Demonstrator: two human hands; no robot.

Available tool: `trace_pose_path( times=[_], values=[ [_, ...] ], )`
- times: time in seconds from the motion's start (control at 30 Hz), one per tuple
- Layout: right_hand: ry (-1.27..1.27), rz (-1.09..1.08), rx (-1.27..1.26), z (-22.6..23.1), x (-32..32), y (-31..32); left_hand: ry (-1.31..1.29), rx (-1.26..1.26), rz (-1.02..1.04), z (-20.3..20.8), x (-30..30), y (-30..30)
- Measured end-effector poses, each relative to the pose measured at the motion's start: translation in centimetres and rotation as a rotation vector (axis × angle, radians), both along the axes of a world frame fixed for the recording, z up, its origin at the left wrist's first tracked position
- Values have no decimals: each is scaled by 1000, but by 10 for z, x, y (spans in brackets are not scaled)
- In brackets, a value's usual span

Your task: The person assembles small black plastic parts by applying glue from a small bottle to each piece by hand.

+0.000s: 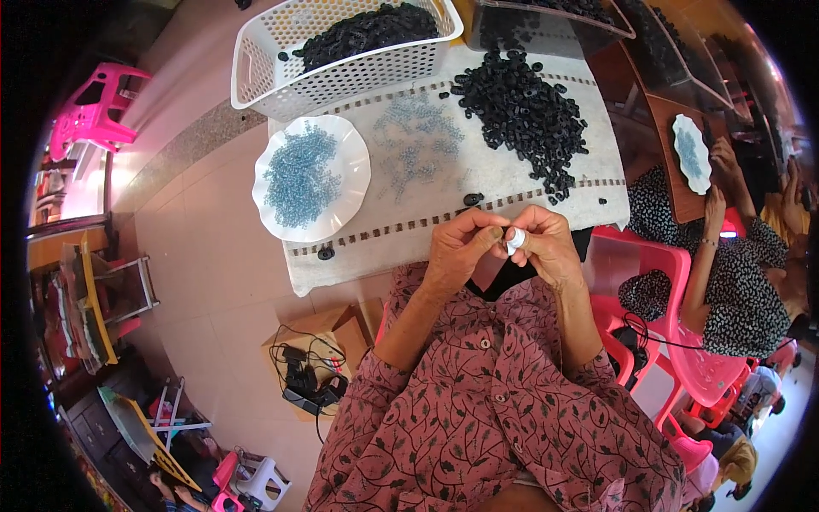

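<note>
My left hand and my right hand meet just in front of the table's near edge, above my lap. The fingertips of both are pinched together; whatever lies between them is too small to make out. A small white band, seemingly tape around a finger, shows at the right fingertips. Close beyond the hands, a black oval piece lies on the cloth. Farther off is a heap of small black plastic pieces. Small clear-blue pieces are scattered left of it.
A scalloped white plate holds more clear-blue pieces. Behind it stands a white perforated basket of black pieces, beside a clear bin. A cardboard box with cables is on the floor. At right, another person sits near pink chairs.
</note>
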State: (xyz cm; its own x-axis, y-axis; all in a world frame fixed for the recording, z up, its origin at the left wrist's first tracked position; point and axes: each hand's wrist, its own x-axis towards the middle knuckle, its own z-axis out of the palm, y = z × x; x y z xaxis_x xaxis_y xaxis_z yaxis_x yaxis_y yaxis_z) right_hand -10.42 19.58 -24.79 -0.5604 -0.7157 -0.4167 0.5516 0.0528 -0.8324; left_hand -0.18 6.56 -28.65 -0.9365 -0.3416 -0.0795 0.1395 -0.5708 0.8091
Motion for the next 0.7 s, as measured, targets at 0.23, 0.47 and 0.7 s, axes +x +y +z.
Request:
trace_pose_path(
  times=[0.23, 0.47, 0.7],
  values=[
    [34, -100, -35, 0, 7, -8, -78, 200, 65, 8, -1, -5],
    [31, -99, -43, 0, 8, -7, -52, 216, 44, 4, -1, -7],
    [110, -32, 9, -1, 7, 8, -79, -68, -35, 11, 3, -1]
  ],
)
